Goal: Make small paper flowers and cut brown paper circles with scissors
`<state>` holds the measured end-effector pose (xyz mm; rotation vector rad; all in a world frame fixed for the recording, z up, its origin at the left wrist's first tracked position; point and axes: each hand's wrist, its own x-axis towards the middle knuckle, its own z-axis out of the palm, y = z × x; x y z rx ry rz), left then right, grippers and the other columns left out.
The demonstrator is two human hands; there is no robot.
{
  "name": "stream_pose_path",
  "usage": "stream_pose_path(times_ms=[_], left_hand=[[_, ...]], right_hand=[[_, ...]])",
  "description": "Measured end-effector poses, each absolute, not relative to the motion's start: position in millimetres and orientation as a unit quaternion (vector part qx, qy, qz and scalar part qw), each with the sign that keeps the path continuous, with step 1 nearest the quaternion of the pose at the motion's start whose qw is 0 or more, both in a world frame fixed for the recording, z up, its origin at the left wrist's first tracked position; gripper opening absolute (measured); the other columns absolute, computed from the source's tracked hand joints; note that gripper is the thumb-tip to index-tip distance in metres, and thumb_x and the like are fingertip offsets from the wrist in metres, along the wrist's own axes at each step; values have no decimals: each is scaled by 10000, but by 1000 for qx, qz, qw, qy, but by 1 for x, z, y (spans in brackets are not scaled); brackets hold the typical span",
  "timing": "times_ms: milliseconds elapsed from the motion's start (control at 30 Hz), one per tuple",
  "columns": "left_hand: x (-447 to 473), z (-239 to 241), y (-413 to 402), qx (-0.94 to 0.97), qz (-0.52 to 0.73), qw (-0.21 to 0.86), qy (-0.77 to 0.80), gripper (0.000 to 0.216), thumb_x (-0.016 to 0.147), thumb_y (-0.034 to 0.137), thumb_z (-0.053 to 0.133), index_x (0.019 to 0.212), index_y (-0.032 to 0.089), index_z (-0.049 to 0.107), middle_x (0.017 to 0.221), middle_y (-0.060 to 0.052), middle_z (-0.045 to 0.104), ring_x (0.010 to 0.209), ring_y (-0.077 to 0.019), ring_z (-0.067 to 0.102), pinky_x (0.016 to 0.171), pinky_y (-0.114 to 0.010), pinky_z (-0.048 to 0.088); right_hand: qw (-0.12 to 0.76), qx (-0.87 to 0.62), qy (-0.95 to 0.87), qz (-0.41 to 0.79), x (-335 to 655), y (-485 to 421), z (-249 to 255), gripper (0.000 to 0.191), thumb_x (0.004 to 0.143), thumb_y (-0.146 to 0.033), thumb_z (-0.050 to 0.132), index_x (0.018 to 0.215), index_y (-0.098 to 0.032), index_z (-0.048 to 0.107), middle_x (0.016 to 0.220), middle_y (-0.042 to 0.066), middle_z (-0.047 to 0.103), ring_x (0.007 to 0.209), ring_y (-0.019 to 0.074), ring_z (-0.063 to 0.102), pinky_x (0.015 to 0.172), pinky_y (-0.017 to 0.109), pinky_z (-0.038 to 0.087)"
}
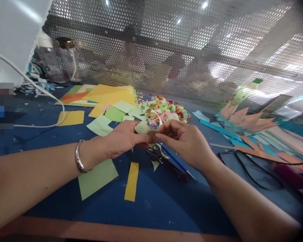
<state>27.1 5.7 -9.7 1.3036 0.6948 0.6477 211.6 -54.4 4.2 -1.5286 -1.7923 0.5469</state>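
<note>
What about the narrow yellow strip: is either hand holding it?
No, the yellow strip lies on the blue table, apart from the left hand and right hand.

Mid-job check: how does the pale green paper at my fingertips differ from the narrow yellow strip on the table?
The pale green paper looks curled; the yellow strip lies flat. The pale green paper is held in the left hand, with the right hand at its edge, while the yellow strip rests untouched on the blue table. Both appear to be cut paper.
</note>
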Motion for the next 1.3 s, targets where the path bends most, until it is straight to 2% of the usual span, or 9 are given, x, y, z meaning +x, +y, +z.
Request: stream_pose_path(times_ms=[133,233,333,433,567,700,833,1000,1300], left_hand=[[27,-11,7,602,312,667,309,126,706,170,765,819,120,738,772,-27,723,722,-125,652,719,-255,517],[28,-8,7,599,326,670,294,133,702,148,756,832,121,740,789,-30,735,736,-128,660,739,-260,524],[29,-5,6,601,341,671,269,132,703,125,747,835,117,738,792,-29,738,737,-126,660,744,-262,531],[30,-5,5,586,351,684,256,153,698,99,743,850,117,737,788,-24,740,726,-121,664,755,-267,541],[30,-7,3,559,335,712,262,183,677,112,770,857,107,741,808,-40,748,743,-131,679,770,-280,551],[29,-6,5,562,357,683,300,201,657,133,793,845,108,725,800,-47,739,740,-150,675,733,-295,552],[28,-6,10,555,394,640,357,242,665,135,782,890,106,698,859,-71,731,764,-176,673,715,-324,555],[28,-7,11,546,392,644,366,232,685,135,760,905,115,690,906,-66,719,816,-173,667,740,-306,538],[28,-12,13,561,416,634,333,293,698,189,765,973,122,691,994,-74,724,865,-168,657,817,-309,500]], right_hand=[[369,-602,-686,177,212,-53,3,181,818,-374,711,847,-204,656,797,17,685,651,150,588,617,312,480],[426,-593,-660,177,214,-50,0,347,762,-411,774,999,-208,624,1049,71,693,837,201,655,712,345,538],[476,-556,-624,274,214,-49,-1,523,737,-453,803,1142,-220,568,1198,105,666,999,250,671,804,386,568],[504,-527,-586,354,211,-50,1,568,693,-471,840,1114,-218,554,1178,100,680,999,254,685,827,391,576],[500,-517,-593,361,210,-52,4,589,685,-450,852,1127,-205,549,1136,86,695,981,240,688,831,370,566],[433,-562,-646,283,216,-54,5,484,768,-444,776,1126,-186,576,947,58,715,788,199,671,690,331,534],[249,-611,-718,222,223,-58,11,209,826,-402,697,866,-201,652,690,6,664,621,163,605,576,288,450],[83,-607,-760,217,223,-67,17,163,810,-326,691,705,-227,614,572,-8,647,512,162,568,481,280,343],[71,-620,-747,229,216,-73,15,81,770,-247,687,763,-239,606,587,-2,640,460,157,550,427,272,292]])
